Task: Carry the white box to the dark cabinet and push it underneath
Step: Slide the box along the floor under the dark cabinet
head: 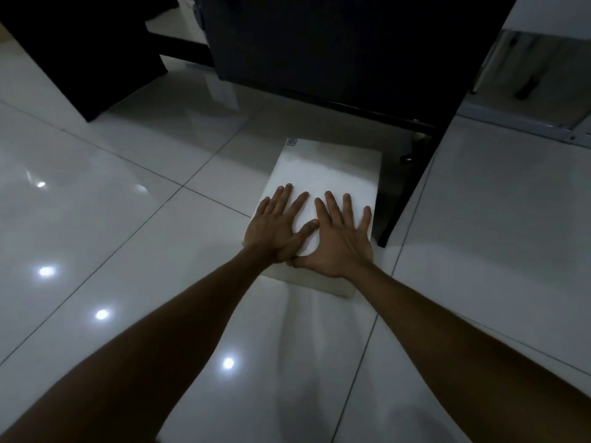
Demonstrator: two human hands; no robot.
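Observation:
The white box (pixel 326 167) lies flat on the glossy tiled floor, its far end close to the lower edge of the dark cabinet (pixel 335 49). A small label marks its far left corner. My left hand (pixel 278 225) and my right hand (pixel 340 233) rest palm down, side by side, on the near half of the box's top. The fingers of both are spread and point toward the cabinet, and the thumbs touch. Neither hand grips the box. The cabinet stands on a dark leg (pixel 412 174) just right of the box.
White floor tiles (pixel 128 219) with ceiling-light reflections spread to the left and front. A second dark piece of furniture (pixel 80 49) stands at the back left. A white wall (pixel 499 193) and a metal-framed panel (pixel 540 81) lie to the right.

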